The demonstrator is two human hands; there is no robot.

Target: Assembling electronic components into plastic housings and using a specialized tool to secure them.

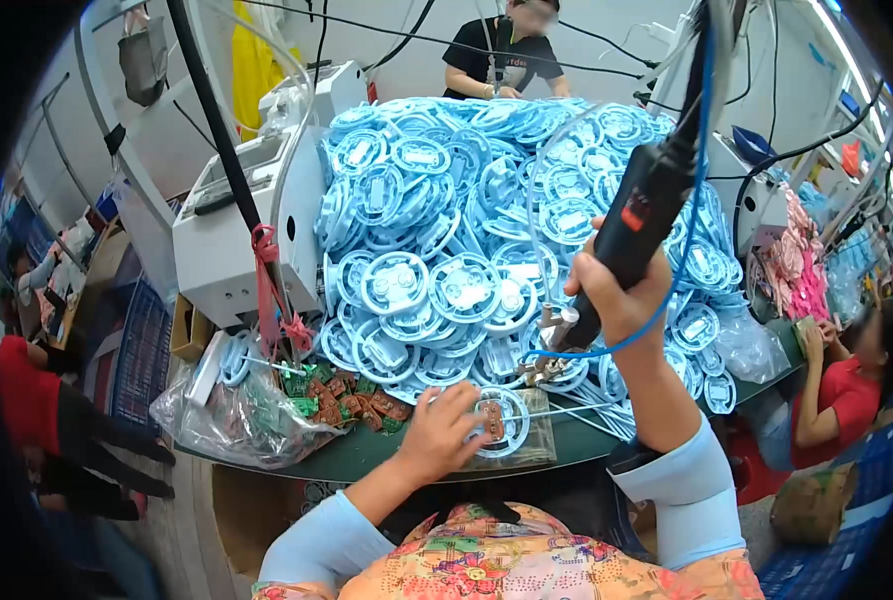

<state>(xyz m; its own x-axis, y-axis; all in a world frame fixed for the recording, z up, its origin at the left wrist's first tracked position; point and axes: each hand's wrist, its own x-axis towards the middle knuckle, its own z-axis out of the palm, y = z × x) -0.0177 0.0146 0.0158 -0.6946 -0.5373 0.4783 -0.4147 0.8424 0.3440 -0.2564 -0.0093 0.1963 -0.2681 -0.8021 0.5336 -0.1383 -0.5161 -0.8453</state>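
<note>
My right hand [622, 290] is wrapped round a black electric screwdriver [637, 220] with a blue air hose along it. Its metal tip end [545, 368] points down toward the table, above and beside a light-blue round plastic housing [512, 440]. In that housing sits a small brown circuit board [491, 420]. My left hand [442, 430] lies at the housing's left side, fingers stretched out and apart, the fingertips at the edge of the board. Whether they press on it I cannot tell. A white stick-like handle reaches right from the housing.
A large heap of light-blue housings [427, 285] fills the table. Loose green and brown circuit boards [352, 400] lie left of my hand beside a clear plastic bag [252, 420]. A white machine [242, 225] stands at the left. Co-workers are across the table and at both sides.
</note>
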